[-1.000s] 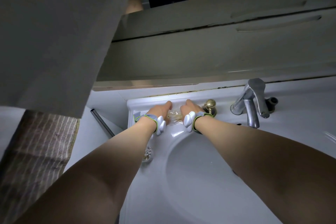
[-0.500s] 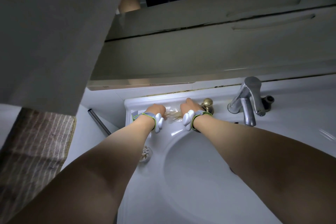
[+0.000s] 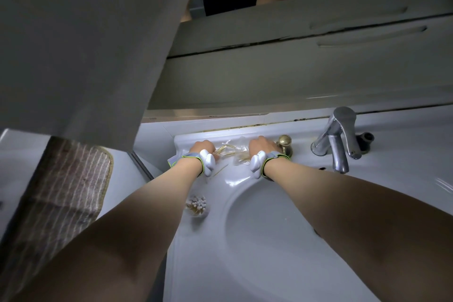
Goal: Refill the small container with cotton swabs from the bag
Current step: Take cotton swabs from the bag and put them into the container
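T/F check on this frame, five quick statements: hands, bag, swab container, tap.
1. Both hands, left hand and right hand, are on the clear bag. True.
2. The small container holds no swabs. False: white swab tips show in it.
3. The container sits under the left forearm's side, nearer the camera than the bag. True.
4. The chrome tap is running. False: no water shows.
5. The bag lies inside the basin. False: it lies on the back ledge.

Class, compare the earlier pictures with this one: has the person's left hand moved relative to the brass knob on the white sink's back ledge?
Yes. The left hand has drawn leftwards, away from the brass knob, so the gap to the right hand has widened.
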Available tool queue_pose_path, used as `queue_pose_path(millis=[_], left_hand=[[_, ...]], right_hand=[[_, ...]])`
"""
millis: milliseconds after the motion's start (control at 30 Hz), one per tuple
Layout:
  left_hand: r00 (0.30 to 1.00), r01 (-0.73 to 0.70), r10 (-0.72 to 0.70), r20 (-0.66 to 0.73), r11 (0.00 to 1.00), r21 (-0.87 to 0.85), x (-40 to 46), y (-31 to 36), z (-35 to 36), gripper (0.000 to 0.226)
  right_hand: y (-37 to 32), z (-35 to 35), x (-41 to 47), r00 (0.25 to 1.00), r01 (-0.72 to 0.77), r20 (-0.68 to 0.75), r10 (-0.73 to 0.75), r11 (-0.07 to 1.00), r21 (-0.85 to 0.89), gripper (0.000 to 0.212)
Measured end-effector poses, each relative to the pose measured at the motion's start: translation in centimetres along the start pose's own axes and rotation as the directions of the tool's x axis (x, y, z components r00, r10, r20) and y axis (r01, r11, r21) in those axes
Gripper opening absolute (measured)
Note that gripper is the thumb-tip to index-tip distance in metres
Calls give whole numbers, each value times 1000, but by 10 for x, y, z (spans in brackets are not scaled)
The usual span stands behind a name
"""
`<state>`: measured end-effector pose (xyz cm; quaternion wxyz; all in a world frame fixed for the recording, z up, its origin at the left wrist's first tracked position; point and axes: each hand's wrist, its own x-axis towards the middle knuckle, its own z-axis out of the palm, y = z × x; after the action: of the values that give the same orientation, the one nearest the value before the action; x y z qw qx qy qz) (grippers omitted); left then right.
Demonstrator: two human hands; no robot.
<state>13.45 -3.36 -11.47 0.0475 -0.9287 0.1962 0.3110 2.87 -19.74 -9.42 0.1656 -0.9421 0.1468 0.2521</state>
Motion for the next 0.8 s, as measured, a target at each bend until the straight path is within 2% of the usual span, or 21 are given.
queue_pose_path(millis=[100,200,333,433,500,567,667,734,800], left_hand=[[999,33,-33,4,994,-102,-4,-3,-2,24],[999,39,-39,7,991,-132,-11,-3,-8,15],[998,45,-43,49,998,-41,-23,-4,-19,6],[996,63,-59,73,997,-45,-32,-8,-24,13],[995,84,-78,54,991,-106,-36,-11,-25,12],[994,110,-109,17,961,-253,-37,-12,-23,25],[991,120,-133,-8,914,-389,-40,-13,-21,26],[993,113,-120,11,891,-439,-42,-15,-19,20],[994,105,-71,87,863,-494,-45,-17,-16,19]], right_hand=[[-2,-2,-5,1000,6,-21,-6,1000,11,28],[-4,-5,-10,999,-9,-45,9,1000,13,37],[-8,-9,-17,997,-24,-73,24,1000,5,40],[-14,-8,-19,991,-15,-130,17,1000,15,42],[-18,-7,-20,990,2,-139,0,1000,12,41],[-22,-7,-19,992,37,-123,-36,999,3,45],[-28,-1,-17,983,103,-152,-100,995,15,26],[-29,8,-13,975,159,-157,-160,987,-17,19],[-30,17,-10,970,204,-119,-212,976,-74,26]])
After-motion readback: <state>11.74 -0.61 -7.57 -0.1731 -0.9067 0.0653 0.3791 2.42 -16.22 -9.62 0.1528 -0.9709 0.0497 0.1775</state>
